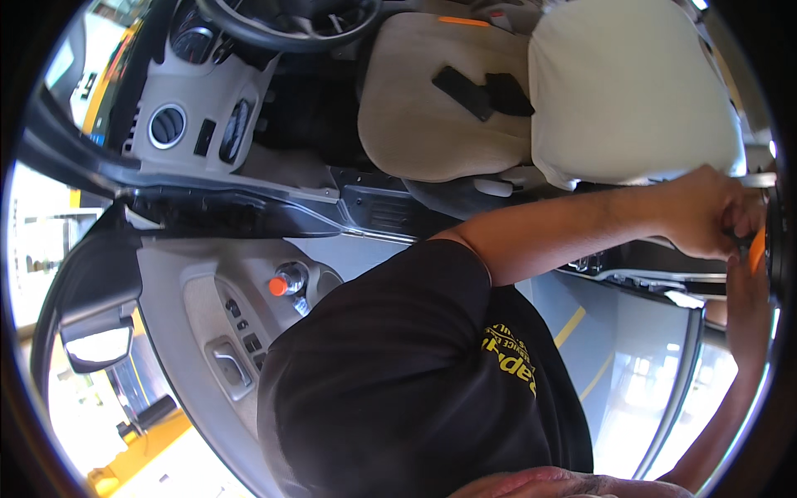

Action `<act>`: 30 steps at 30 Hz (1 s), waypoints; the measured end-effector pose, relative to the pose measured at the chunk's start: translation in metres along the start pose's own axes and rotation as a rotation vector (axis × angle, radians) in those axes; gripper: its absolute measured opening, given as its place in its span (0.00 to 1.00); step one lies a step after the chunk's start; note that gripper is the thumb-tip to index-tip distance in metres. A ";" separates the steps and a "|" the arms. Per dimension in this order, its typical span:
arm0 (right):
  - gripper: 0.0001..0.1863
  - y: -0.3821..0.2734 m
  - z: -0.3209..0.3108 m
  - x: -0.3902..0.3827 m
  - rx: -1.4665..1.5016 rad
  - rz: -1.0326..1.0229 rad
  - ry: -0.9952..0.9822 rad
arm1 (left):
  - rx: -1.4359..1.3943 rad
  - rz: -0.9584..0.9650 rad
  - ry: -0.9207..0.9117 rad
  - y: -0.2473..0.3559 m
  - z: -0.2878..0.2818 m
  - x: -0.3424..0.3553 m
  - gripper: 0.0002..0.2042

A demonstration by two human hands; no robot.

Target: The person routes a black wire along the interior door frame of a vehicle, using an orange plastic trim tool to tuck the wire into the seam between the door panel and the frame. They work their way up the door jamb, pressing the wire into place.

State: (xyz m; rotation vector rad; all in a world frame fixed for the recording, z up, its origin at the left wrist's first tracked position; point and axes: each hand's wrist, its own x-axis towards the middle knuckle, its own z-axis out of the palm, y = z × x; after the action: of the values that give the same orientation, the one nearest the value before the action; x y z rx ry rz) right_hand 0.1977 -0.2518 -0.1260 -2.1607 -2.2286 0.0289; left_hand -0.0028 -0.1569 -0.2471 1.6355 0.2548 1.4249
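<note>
At the far right, my left hand (697,216) is closed around part of an orange and black object (757,249), too cut off by the picture's edge to identify. My right hand (745,290) reaches up to the same object from below; its fingers are mostly hidden. Both hands are beside the car's door opening, just past the white-covered seat back (631,91).
A beige seat (415,133) holds a black phone (461,91) and dark pouch (508,93). The steering wheel (290,37) is at top. An open door (199,324) holds an orange-capped bottle (286,280). The sill (382,212) crosses behind my shoulder.
</note>
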 end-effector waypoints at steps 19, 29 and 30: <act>0.12 -0.141 -0.123 0.003 -0.183 -0.125 1.005 | -0.212 0.705 0.109 0.025 -0.035 0.133 0.24; 0.19 -0.100 -0.105 0.081 -0.352 -0.078 1.368 | -0.371 0.978 0.120 0.045 0.002 0.287 0.26; 0.20 -0.100 -0.106 0.081 -0.382 -0.064 1.367 | -0.406 1.013 0.117 0.045 0.005 0.292 0.26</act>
State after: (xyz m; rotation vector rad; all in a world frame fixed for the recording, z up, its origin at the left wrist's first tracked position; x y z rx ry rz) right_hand 0.0991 -0.1758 -0.0147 -1.3404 -1.4407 -1.4454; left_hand 0.0740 0.0116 -0.0164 1.3589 -0.8707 2.1187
